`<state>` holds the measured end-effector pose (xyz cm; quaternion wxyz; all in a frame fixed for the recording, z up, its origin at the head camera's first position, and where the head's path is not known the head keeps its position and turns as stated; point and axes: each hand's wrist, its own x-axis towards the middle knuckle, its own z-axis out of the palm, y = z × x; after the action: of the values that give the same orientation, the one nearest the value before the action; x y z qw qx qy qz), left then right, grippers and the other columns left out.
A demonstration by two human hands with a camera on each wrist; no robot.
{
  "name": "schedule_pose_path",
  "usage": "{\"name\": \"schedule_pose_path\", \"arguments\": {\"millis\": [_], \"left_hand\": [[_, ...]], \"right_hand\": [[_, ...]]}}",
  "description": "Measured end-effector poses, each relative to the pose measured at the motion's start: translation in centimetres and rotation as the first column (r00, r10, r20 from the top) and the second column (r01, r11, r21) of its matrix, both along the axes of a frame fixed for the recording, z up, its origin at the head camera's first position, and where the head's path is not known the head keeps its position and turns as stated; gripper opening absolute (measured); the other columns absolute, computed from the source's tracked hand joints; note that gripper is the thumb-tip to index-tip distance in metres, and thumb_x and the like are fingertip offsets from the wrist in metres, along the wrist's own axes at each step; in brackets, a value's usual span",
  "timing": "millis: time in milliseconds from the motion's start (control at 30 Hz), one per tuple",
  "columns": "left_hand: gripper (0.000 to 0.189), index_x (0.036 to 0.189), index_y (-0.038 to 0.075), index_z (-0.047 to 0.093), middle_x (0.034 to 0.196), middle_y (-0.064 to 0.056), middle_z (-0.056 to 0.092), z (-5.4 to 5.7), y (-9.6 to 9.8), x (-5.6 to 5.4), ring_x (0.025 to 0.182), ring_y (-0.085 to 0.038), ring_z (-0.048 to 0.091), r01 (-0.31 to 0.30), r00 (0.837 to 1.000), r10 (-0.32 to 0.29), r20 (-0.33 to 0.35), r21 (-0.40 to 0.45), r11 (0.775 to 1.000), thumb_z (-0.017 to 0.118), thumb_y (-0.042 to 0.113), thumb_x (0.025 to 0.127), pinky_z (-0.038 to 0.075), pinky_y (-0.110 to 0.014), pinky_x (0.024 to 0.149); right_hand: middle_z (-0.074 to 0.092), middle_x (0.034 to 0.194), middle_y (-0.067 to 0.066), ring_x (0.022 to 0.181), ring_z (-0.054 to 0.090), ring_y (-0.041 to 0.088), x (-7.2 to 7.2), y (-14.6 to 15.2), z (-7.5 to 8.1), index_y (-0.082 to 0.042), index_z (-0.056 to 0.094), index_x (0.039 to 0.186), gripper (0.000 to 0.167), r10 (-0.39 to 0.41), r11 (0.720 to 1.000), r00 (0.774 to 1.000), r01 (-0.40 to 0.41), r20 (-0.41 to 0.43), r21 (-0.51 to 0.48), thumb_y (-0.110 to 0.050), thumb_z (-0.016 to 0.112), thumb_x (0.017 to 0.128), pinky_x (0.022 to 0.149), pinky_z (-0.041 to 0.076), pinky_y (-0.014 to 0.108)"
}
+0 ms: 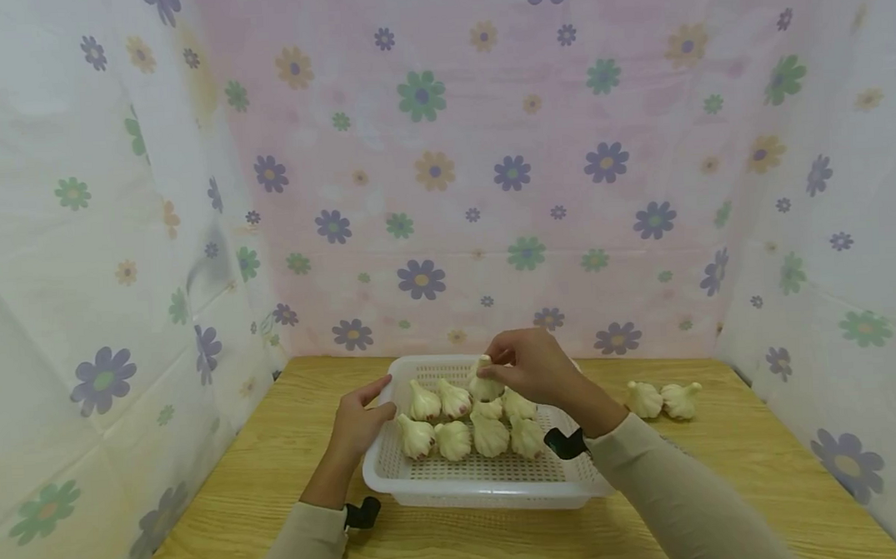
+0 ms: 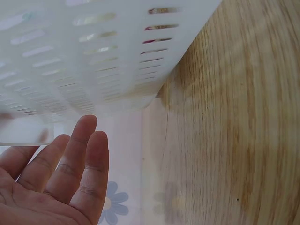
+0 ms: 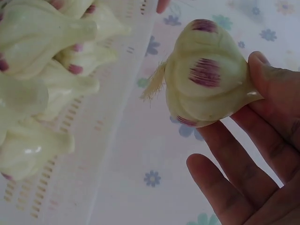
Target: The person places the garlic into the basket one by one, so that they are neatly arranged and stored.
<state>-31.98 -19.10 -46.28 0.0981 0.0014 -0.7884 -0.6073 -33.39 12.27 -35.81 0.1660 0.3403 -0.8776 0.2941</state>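
A white plastic basket (image 1: 487, 489) holds several garlic bulbs (image 1: 453, 440), pale with purple patches, mostly in two rows. At the basket's left rim, my left hand (image 1: 358, 421) grips the edge with thumb and index finger; in the left wrist view its other fingers (image 2: 70, 171) stretch along outside the slotted wall. My right hand (image 1: 536, 366) pinches one garlic bulb (image 3: 208, 77) by its stem, above the back row. The right wrist view shows this bulb's root tuft pointing away from the palm, the lower fingers spread loosely beneath it.
Two more garlic bulbs (image 1: 662, 400) lie side by side on the wood-grain table (image 1: 275, 454), right of the basket. Flower-patterned sheeting (image 1: 474, 187) hangs behind the table and along both sides.
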Motion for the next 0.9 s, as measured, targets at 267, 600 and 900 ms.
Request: {"name": "schedule_pose_path", "arguments": {"millis": [267,600,900], "left_hand": [[0.062,0.144,0.017,0.063,0.156,-0.018,0.050,0.0,0.1,-0.1,0.111,-0.032,0.072,-0.001,1.000,0.001,0.005,0.003,1.000,0.067,0.009,0.083,0.064,-0.044,0.081],[0.062,0.144,0.016,0.064,0.154,-0.019,0.052,-0.1,0.1,-0.1,0.109,-0.029,0.072,-0.012,1.000,0.012,-0.001,-0.010,1.000,0.068,0.008,0.082,0.063,-0.047,0.084],[0.063,0.143,0.016,0.064,0.153,-0.018,0.054,-0.1,0.2,-0.1,0.110,-0.029,0.072,-0.021,1.000,0.021,-0.002,-0.020,1.000,0.067,0.008,0.081,0.063,-0.046,0.085]], "right_hand": [[0.074,0.094,-0.008,0.078,0.072,0.004,0.2,-2.1,-1.0,-0.025,0.072,0.088,0.011,0.089,0.995,0.992,-0.092,0.087,0.025,-0.031,0.081,0.090,0.067,0.058,0.027],[0.075,0.088,-0.013,0.078,0.074,0.008,0.3,-4.4,-1.9,-0.027,0.077,0.083,0.010,0.258,0.966,0.925,-0.255,0.279,-0.048,-0.035,0.082,0.088,0.069,0.061,0.027],[0.078,0.092,-0.014,0.080,0.074,0.005,0.3,-6.3,-2.9,-0.028,0.083,0.089,0.007,0.319,0.939,0.867,-0.343,0.383,-0.008,-0.033,0.085,0.084,0.073,0.061,0.024]]}}
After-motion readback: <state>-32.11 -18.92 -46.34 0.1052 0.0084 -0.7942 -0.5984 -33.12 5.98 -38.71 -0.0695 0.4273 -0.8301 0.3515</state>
